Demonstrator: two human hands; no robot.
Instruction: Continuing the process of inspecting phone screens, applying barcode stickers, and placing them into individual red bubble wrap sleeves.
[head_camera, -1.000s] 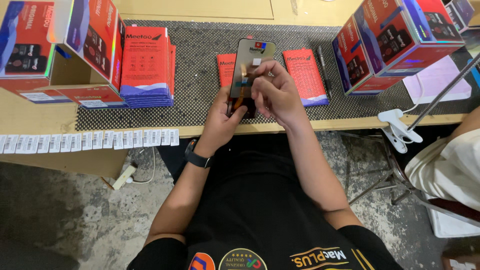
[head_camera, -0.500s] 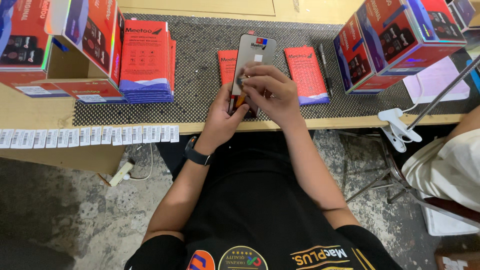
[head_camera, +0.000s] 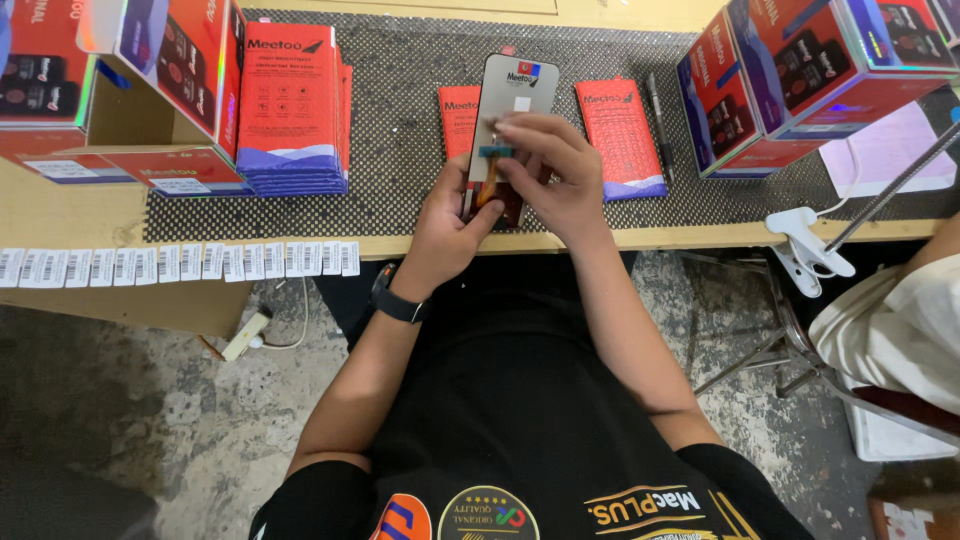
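My left hand (head_camera: 447, 225) grips the lower edge of a grey phone screen panel (head_camera: 516, 92), held upright over the black dotted mat (head_camera: 400, 130). My right hand (head_camera: 552, 172) pinches the panel's small blue-and-orange flex cable (head_camera: 491, 168) at its lower middle. The panel's back faces me and carries a small coloured sticker and a white label. A black watch (head_camera: 396, 300) sits on my left wrist. Two flat red packets lie on the mat behind the panel, one (head_camera: 459, 112) to its left and one (head_camera: 619, 136) to its right.
A stack of red packets (head_camera: 292, 110) stands at the mat's left, next to open red cartons (head_camera: 120, 90). More red cartons (head_camera: 800, 75) sit at right. A pen (head_camera: 657, 120), a white label strip (head_camera: 180, 262) along the table edge, a white clamp (head_camera: 805, 250) and another person's sleeve (head_camera: 900, 330) are nearby.
The panel has tilted more upright and risen slightly. My right hand slid down from its middle to pinch the flex cable at the lower part.
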